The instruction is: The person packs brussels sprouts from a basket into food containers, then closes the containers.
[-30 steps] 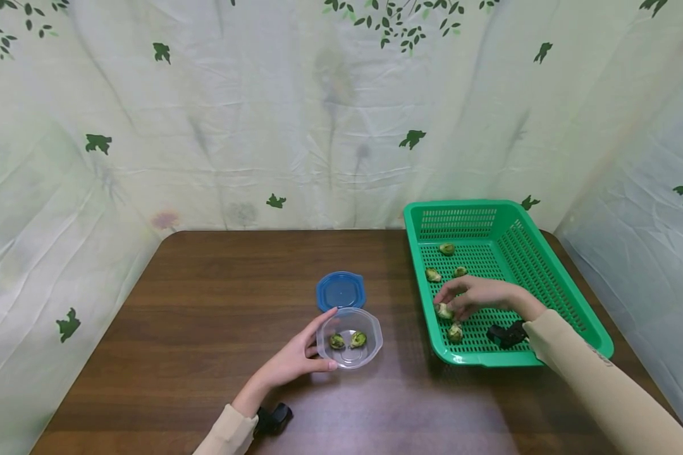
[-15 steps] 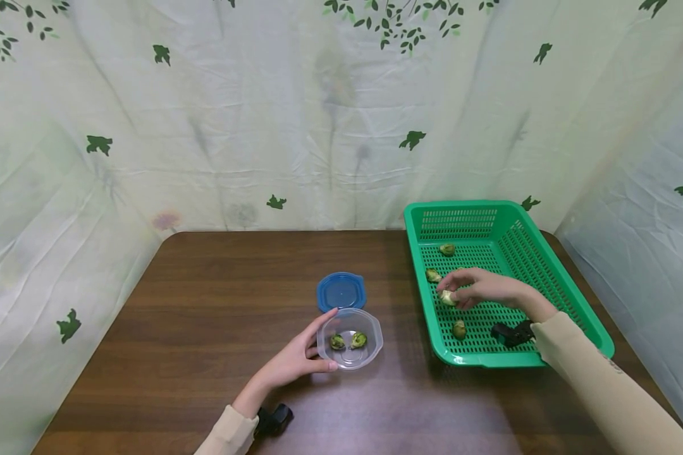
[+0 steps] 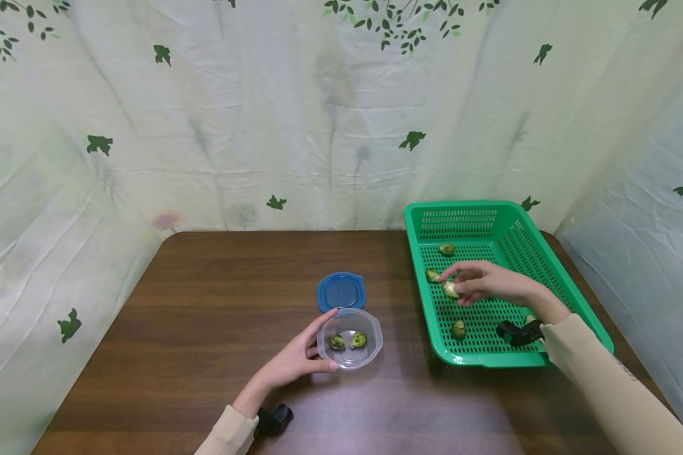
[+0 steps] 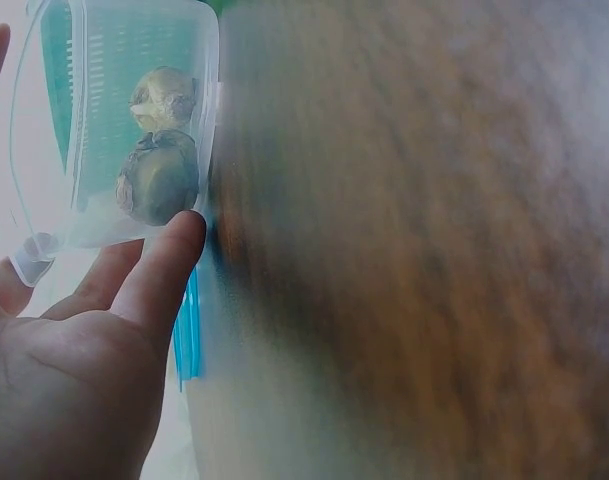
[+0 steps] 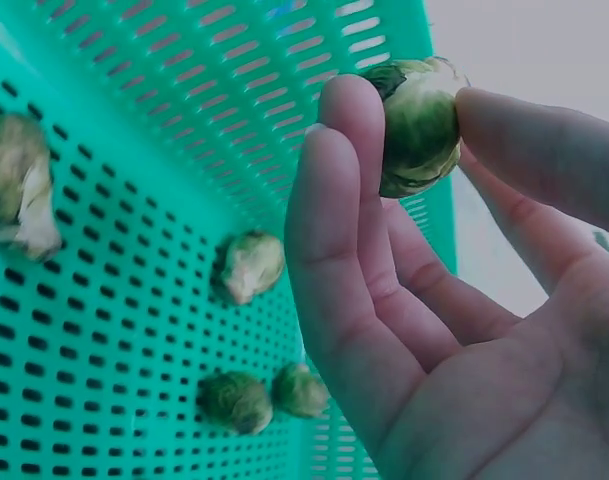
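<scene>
My right hand (image 3: 492,282) pinches a Brussels sprout (image 3: 449,291) between thumb and fingertips over the left side of a green basket (image 3: 552,278). The right wrist view shows that sprout (image 5: 421,130) raised well off the slotted floor. On the table to the left, my left hand (image 3: 287,363) holds a clear plastic container (image 3: 372,323), index finger at its far rim and thumb at the near one. Two sprouts lie inside it, one on the left (image 3: 337,342) and one on the right (image 3: 358,340). A fingertip touches the container's wall in the left wrist view.
A blue lid (image 3: 341,292) lies flat just behind the container. Loose sprouts sit in the basket: one at the back (image 3: 446,249), one by the left wall (image 3: 432,275), one near the front (image 3: 458,329). A patterned curtain (image 3: 319,126) hangs behind the wooden table (image 3: 216,284).
My right hand has lifted the sprout and shifted towards the far side of the basket and slightly right. The sprout near the front has moved a little. My left hand and the container stay put.
</scene>
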Demonstrator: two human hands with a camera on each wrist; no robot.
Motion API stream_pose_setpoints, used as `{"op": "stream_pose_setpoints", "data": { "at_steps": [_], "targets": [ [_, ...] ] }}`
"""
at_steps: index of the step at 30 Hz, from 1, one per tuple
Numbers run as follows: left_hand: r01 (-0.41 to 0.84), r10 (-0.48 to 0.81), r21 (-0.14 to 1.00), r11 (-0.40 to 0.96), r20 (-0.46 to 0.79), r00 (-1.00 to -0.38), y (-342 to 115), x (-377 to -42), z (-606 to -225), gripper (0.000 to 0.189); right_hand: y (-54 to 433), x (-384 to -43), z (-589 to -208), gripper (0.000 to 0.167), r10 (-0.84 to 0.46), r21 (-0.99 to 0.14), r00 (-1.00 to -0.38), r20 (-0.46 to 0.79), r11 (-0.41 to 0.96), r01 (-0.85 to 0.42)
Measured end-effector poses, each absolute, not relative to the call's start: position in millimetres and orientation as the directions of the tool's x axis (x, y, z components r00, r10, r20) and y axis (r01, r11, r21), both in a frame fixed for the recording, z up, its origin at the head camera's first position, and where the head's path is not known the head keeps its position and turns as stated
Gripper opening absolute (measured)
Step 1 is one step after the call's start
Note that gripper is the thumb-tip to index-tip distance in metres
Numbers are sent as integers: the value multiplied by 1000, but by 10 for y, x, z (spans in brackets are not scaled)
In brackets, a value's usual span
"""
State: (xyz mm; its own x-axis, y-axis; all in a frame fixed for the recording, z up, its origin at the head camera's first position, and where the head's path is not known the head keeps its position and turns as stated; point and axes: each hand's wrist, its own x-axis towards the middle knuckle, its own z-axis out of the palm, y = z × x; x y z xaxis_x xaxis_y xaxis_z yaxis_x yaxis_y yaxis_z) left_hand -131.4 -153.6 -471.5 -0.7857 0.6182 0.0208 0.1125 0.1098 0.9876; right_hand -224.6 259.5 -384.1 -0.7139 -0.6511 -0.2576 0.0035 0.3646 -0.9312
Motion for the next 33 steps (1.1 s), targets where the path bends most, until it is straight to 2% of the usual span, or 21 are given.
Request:
{"op": "stream_pose_setpoints", "data": {
  "at_steps": [9, 19, 33],
  "targets": [
    [109, 614, 988, 109, 19, -789, -1529, -1319, -4713, 90, 2453, -2180, -3723, 38, -656, -936, -716, -239, 351, -9],
    [82, 607, 991, 102, 3, -795, -1515, -1303, -4695, 90, 2299, -2130, -3669, 30, -663, -941, -721, -202, 336, -46],
    [103, 611, 990, 100, 21, -791, -1525, -1298, -4697, 89, 2136, -2034, -3505, 31, -657, -944, -731, -185, 326, -54]
  ]
}}
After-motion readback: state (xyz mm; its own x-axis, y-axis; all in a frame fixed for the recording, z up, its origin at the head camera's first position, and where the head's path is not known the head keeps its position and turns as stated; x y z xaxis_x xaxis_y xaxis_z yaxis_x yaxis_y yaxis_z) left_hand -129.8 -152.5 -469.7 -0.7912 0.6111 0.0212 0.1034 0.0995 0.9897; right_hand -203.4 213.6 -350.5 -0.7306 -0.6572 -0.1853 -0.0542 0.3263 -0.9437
